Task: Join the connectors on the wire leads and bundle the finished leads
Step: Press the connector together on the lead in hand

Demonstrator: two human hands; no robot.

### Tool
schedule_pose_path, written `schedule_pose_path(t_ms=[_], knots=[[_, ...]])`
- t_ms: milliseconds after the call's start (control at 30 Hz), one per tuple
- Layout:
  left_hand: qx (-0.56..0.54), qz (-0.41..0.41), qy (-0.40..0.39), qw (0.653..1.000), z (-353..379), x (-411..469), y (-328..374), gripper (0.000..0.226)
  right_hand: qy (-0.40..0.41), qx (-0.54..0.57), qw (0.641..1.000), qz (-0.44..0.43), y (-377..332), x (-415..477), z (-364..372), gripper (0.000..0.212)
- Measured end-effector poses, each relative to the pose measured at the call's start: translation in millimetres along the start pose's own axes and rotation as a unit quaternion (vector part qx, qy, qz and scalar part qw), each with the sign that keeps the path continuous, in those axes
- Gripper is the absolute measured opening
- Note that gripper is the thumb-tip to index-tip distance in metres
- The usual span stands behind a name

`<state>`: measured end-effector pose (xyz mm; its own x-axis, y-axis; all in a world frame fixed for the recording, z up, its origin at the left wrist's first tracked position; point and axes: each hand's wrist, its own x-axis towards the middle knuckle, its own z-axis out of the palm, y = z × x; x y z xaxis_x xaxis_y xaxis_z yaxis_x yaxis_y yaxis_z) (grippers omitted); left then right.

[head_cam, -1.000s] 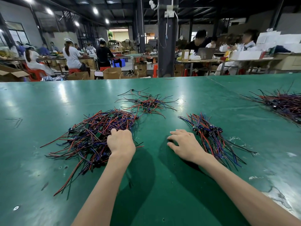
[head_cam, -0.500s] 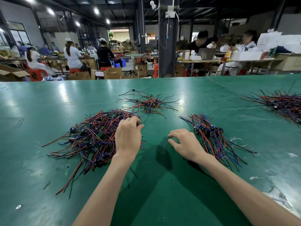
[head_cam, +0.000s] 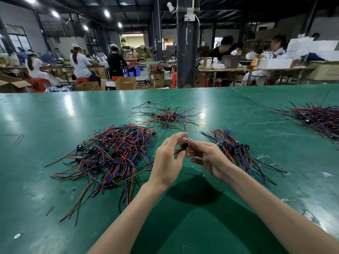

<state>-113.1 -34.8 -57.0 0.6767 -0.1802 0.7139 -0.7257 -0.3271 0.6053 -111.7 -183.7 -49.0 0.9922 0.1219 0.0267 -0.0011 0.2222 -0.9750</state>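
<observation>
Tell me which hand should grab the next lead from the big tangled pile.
Likely left: the left hand is nearer the big tangled pile; the right hand is over by the neater bundle. Both pinch one black connector.

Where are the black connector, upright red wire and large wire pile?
black connector point(head_cam: 184, 146): head view, its dark body.
upright red wire point(head_cam: 187, 123): head view, its middle.
large wire pile point(head_cam: 117, 149): head view, tangle's centre.

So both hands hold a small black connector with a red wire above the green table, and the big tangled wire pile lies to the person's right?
Not quite. The head view shows the big tangled wire pile on the person's left. The left hand and right hand do hold the small black connector above the green table.
</observation>
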Motion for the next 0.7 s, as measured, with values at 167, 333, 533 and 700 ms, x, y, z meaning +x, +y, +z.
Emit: schedule_pose_path(t_ms=[167, 333, 533, 700], knots=[[-0.01, -0.057, 0.01, 0.998, 2, 0, -2, 0.053, 0.023, 0.052, 0.998, 0.003, 1, 2, -3, 0.012], [0.043, -0.122, -0.019, 0.991, 2, 0, -6, 0.033, 0.045, 0.09, 0.995, 0.003, -2, 3, -4, 0.009], [0.141, -0.064, -0.117, 0.981, 4, -6, -9, 0.013, 0.091, 0.171, 0.981, 0.022, -10, 5, -12, 0.015], [0.076, -0.086, -0.178, 0.977, 13, -10, -4, 0.03, 0.09, 0.214, 0.969, 0.084, -13, 6, -19, 0.018]])
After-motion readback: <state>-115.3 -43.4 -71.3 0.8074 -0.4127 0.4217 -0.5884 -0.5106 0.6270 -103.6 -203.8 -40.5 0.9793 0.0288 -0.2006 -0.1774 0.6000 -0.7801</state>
